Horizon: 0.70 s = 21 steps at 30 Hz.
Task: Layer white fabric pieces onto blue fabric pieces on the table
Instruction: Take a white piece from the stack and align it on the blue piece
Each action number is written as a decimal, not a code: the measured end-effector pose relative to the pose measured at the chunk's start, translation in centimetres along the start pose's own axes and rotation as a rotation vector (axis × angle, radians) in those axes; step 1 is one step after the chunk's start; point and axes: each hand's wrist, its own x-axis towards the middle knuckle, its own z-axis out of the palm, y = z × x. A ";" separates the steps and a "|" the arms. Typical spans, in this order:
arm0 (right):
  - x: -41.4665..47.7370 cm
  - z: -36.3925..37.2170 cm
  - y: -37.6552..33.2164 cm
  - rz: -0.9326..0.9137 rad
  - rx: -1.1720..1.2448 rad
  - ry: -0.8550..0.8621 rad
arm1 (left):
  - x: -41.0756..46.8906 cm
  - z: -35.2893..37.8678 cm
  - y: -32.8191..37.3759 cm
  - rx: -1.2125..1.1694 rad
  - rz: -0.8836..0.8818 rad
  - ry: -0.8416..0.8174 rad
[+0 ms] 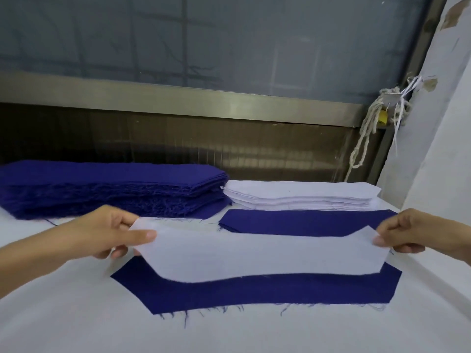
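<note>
A long white fabric piece (254,253) hangs stretched between my two hands. My left hand (107,233) pinches its left end between thumb and fingers, and my right hand (405,231) pinches its right end. Below it a blue fabric piece (254,291) lies flat on the table; the white piece covers its upper part and its lower band shows. A second blue piece (305,222) lies flat just behind.
A tall stack of blue pieces (109,189) sits at the back left, with a stack of white pieces (300,196) to its right. The table is covered in white cloth (76,322). A window frame and knotted rope (369,128) stand behind.
</note>
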 end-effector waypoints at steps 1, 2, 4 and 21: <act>0.0 0.2 0.2 -0.005 -0.010 -0.054 | -0.1 0.0 -0.7 0.011 -0.011 -0.001; 0.0 0.4 0.4 -0.009 -0.018 -0.100 | -0.2 0.1 -1.4 0.017 -0.019 -0.011; 0.1 0.4 0.7 -0.018 -0.025 -0.163 | -0.3 0.2 -2.4 0.027 -0.026 -0.044; 0.6 1.4 1.4 0.039 -0.055 -0.216 | -0.3 2.3 -5.0 0.061 -0.012 0.078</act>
